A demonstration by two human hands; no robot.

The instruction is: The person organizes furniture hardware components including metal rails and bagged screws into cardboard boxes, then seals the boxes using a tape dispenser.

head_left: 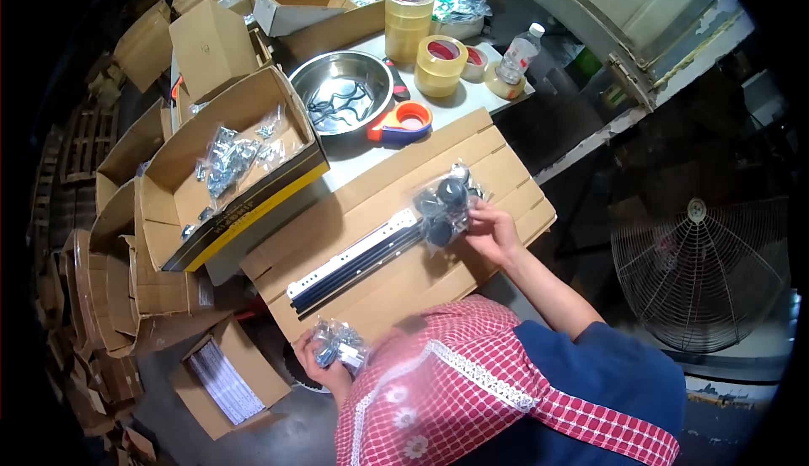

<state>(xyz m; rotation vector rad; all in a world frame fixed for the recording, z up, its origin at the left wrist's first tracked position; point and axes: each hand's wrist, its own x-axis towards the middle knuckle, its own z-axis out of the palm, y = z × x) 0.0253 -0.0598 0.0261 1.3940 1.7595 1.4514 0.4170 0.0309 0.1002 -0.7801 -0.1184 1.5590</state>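
At near edge of cardboard [371, 211], metal-pcs bag [339, 345], contents unclear, is pinched by part-hidden L grip [320, 371]; dk-pcs bag [440, 210] is pinched by R grip [493, 234], barely open.

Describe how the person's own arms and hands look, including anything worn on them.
Both the right hand and the left hand are ungloved. A plain dark-blue sleeve covers the upper right arm, leaving the forearm bare. The red-and-white checked apron hides most of the left arm.
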